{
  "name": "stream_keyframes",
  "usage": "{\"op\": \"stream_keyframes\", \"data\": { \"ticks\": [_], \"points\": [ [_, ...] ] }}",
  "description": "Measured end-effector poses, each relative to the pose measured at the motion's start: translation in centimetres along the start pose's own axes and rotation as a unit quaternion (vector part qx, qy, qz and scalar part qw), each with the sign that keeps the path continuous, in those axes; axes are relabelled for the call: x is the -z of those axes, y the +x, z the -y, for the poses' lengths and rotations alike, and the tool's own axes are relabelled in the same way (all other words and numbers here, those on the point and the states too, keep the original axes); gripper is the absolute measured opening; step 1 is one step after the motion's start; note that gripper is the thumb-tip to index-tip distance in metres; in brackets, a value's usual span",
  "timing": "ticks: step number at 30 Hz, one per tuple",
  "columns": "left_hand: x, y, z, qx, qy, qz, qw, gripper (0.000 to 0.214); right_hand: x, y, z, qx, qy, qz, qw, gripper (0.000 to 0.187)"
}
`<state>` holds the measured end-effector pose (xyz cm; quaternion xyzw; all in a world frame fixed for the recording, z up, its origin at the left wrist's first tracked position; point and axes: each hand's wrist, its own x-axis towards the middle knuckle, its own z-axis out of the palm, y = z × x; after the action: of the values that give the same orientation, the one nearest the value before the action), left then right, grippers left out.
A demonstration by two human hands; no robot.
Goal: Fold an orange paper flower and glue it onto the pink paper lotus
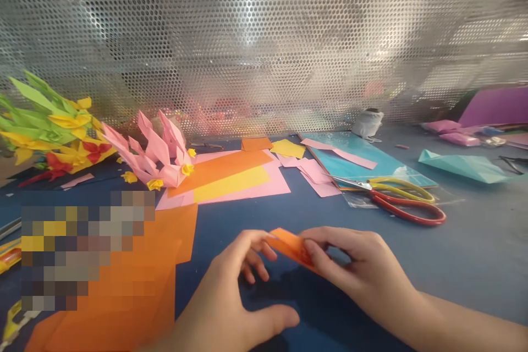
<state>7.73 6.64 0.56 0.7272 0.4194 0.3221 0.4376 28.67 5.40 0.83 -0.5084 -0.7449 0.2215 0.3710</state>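
Note:
My right hand (363,264) pinches a small folded piece of orange paper (291,245) between thumb and fingers, a little above the dark blue table (231,220). Close by on the left, my left hand (243,286) has its thumb spread well away from its curled fingers. Its fingertips come up to the left end of the orange paper; whether they touch it I cannot tell. Red-and-yellow-handled scissors (406,212) lie beyond my right hand, blades pointing left. Large orange sheets (136,291) lie beside my left forearm.
At the back left stand a pink folded-paper piece (154,151) and a green and yellow one (49,115). Pink, yellow and orange sheets (226,176), a blue pack (367,157) and a teal folded paper (462,166) lie behind my hands. A perforated metal panel (247,38) closes the back.

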Motion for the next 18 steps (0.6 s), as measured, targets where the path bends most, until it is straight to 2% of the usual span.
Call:
{"op": "stream_keyframes", "data": {
  "ticks": [1, 3, 5, 9, 11, 13, 18],
  "points": [
    [-0.2, 0.2, -0.4, 0.026, -0.035, 0.024, 0.999, 0.046, -0.1, 0.0, 0.1, -0.066, 0.058, 0.010, 0.996, 0.022],
    [-0.7, 0.6, -1.3, 0.078, -0.125, 0.058, 0.987, 0.031, -0.4, -0.3, 0.4, -0.163, 0.178, 0.044, 0.969, 0.024],
    [-1.1, 1.1, -2.4, 0.121, -0.210, 0.066, 0.968, 0.020, -0.6, -0.6, 0.5, -0.202, 0.272, 0.074, 0.938, 0.027],
    [-1.7, 1.9, -3.2, 0.151, -0.295, 0.032, 0.943, 0.012, -0.7, -0.8, 0.6, -0.208, 0.355, 0.064, 0.909, 0.035],
    [-2.0, 2.2, -2.7, 0.168, -0.335, 0.009, 0.927, 0.018, -0.5, -0.6, 0.6, -0.212, 0.367, 0.054, 0.904, 0.037],
    [-2.3, 2.4, -1.8, 0.176, -0.364, -0.009, 0.914, 0.025, -0.2, -0.3, 0.5, -0.210, 0.378, 0.073, 0.899, 0.034],
    [-2.4, 2.5, -0.3, 0.158, -0.368, -0.018, 0.916, 0.024, 0.2, 0.4, 0.2, -0.179, 0.413, 0.104, 0.887, 0.025]
  ]
}}
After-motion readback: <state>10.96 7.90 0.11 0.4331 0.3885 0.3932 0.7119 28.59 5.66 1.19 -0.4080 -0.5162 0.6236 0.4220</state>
